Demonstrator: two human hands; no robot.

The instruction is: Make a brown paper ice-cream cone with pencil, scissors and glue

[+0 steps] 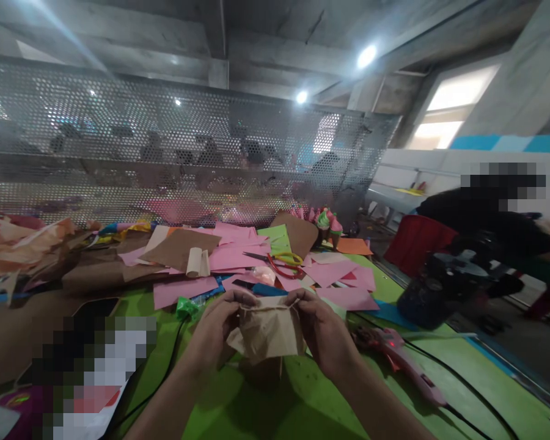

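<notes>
Both my hands hold a folded piece of brown kraft paper (266,333) just above the green table (311,403). My left hand (213,330) pinches its upper left edge with closed fingers. On the other side, my right hand (323,333) pinches the upper right edge the same way. The paper looks creased and partly rolled between them.
Pink and brown paper sheets (238,256) lie scattered behind, with red and yellow scissors (286,264) on them. A pink glue gun (401,357) with a black cord lies at right. Paper ice-cream cones (329,225) stand near the mesh screen (165,146). A person in black (490,226) is at right.
</notes>
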